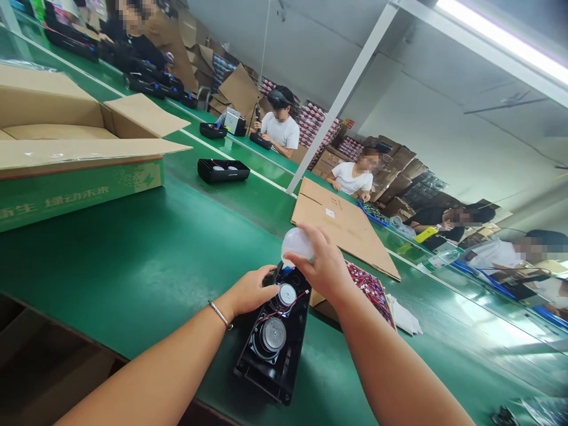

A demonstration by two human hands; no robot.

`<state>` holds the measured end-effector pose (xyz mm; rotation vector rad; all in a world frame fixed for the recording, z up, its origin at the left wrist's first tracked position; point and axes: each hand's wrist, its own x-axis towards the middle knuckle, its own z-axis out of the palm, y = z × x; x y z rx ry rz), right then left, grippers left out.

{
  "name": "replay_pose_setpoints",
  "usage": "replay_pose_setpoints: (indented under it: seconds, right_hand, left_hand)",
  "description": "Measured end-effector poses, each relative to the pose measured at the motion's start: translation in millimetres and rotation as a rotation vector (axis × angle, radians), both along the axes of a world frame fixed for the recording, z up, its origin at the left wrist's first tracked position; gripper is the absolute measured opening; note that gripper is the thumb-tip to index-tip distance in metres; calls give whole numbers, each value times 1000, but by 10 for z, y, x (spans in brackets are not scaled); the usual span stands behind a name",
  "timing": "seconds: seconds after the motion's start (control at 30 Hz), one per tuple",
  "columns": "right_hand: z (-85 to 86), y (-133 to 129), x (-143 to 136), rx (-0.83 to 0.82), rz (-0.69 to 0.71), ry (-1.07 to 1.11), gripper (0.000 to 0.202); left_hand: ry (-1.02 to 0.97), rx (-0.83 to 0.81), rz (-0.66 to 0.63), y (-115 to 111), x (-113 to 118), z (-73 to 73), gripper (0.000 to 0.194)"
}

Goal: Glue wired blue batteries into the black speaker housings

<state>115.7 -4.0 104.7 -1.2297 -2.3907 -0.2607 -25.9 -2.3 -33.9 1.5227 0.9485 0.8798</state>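
Observation:
A black speaker housing (290,349) with its inside facing up lies on the green table in front of me. Two round silver speaker drivers sit in it, the lower one (272,335) larger than the upper one (287,294), with thin red and black wires beside them. My left hand (252,291) grips the housing's left edge near its far end, thumb over the rim. My right hand (322,260) holds a white translucent rounded bottle (296,244), tilted over the far end of the housing. The bottle's tip is mostly hidden.
A large open carton (80,189) stands at the left. Another black housing (223,171) lies farther back. Flat cardboard (346,228) and a box of red and black wires (366,290) are right of my hands. Several people sit across the line.

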Motion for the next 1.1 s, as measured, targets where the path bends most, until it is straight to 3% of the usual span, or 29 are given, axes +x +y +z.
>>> replay_pose_setpoints:
  seconds: [0.57, 1.1]
  right_hand:
    - [9, -26, -98, -17, 26, -39, 55]
    - [-64, -152, 23, -21, 42, 22, 53]
  left_hand:
    - [60, 10, 13, 29, 3, -51, 57]
    - [49, 46, 72, 15, 9, 13, 43]
